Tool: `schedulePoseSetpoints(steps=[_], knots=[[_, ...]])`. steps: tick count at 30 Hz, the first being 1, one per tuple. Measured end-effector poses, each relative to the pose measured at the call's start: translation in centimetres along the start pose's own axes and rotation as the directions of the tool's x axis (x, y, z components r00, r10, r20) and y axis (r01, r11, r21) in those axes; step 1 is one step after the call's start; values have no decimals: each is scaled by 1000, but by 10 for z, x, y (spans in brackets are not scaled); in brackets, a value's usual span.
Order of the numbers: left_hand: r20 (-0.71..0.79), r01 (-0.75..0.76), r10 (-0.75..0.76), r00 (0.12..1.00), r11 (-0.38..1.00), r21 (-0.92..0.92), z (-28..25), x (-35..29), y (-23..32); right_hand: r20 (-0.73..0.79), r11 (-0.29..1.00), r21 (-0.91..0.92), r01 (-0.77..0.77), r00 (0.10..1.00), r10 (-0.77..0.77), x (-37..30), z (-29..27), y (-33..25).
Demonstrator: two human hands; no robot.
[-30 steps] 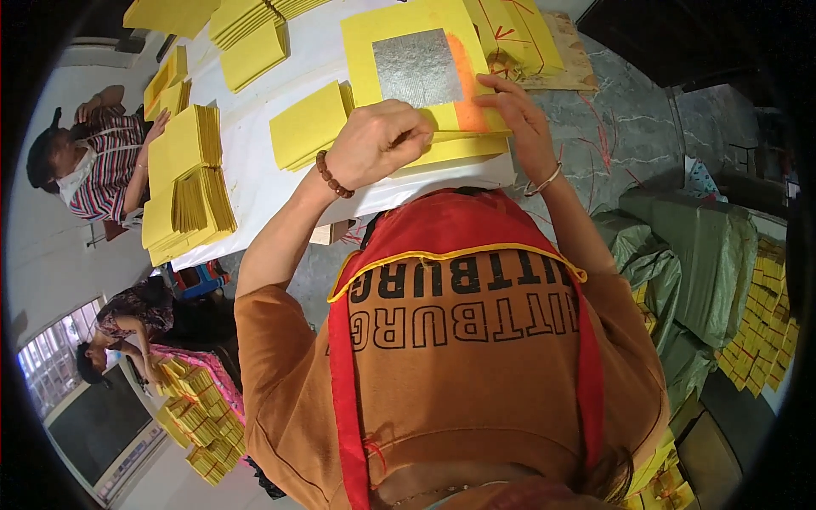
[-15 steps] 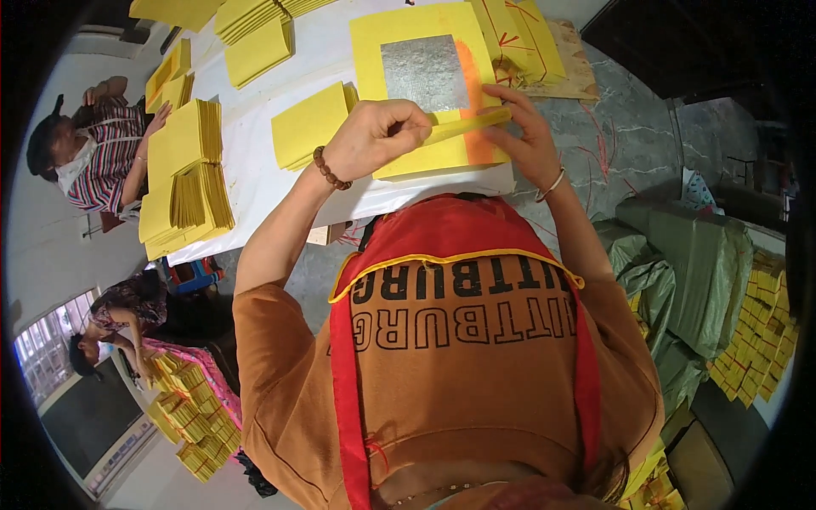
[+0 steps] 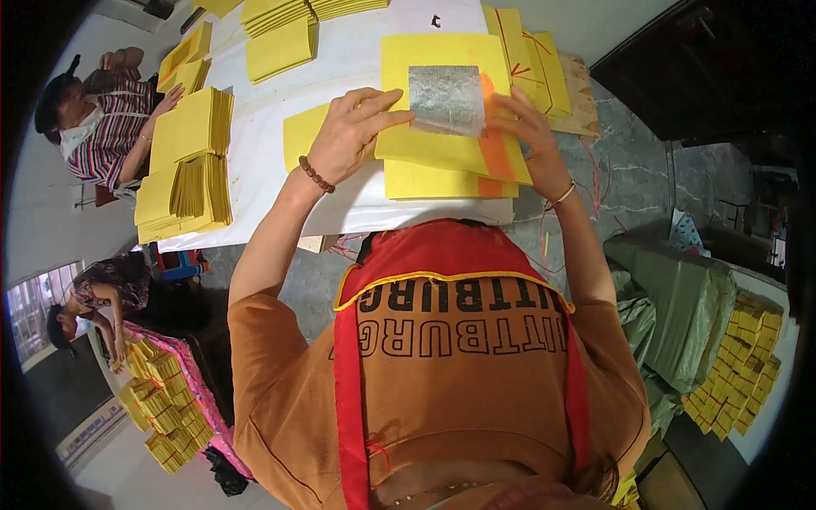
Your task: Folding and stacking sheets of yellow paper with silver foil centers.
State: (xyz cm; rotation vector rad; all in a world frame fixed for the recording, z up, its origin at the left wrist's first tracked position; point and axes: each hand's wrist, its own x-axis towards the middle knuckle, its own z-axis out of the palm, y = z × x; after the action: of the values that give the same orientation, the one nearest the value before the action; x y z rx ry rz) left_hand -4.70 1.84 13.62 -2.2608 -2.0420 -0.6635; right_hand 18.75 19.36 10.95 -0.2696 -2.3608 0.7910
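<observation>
Step in hand: I judge I'm seating the silver foil square (image 3: pixel 447 99) on the top yellow sheet (image 3: pixel 442 102), which lies tilted on the yellow paper stack (image 3: pixel 442 178) at the near edge of the white table (image 3: pixel 340 59).
Left hand (image 3: pixel 348 136): flat on the sheet's left side, fingers pressed together, tips touching the foil's left edge.
Right hand (image 3: pixel 531 140): fingers spread lightly along the foil's right edge, over the orange stripe (image 3: pixel 495 153); I see no pinch.
Next move: by my reckoning it calls for an even, gentle press; foil looks thin and may crease.
Containers: none on the table; the yellow sheets lie in open piles (image 3: pixel 191 166). A green sack (image 3: pixel 680 306) sits on the floor to my right, contents hidden.
</observation>
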Motion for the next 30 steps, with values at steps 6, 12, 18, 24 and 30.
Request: schedulePoseSetpoints(steps=[6,12,18,24,30], knots=[[-114,211,-256,960,927,-309,8,8,3,100,934,260,-246,969,227,16,-4,13],[154,569,-651,744,495,-657,16,34,-13,-97,701,639,-318,870,484,43,10,-2],[209,526,-627,751,377,-762,23,42,-25,-81,753,518,-406,853,515,40,16,22],[220,516,-642,734,318,-795,20,48,-21,-88,733,431,-527,783,615,49,14,15],[216,507,-663,717,283,-814,21,50,-21,-123,737,401,-544,765,632,55,16,14]])
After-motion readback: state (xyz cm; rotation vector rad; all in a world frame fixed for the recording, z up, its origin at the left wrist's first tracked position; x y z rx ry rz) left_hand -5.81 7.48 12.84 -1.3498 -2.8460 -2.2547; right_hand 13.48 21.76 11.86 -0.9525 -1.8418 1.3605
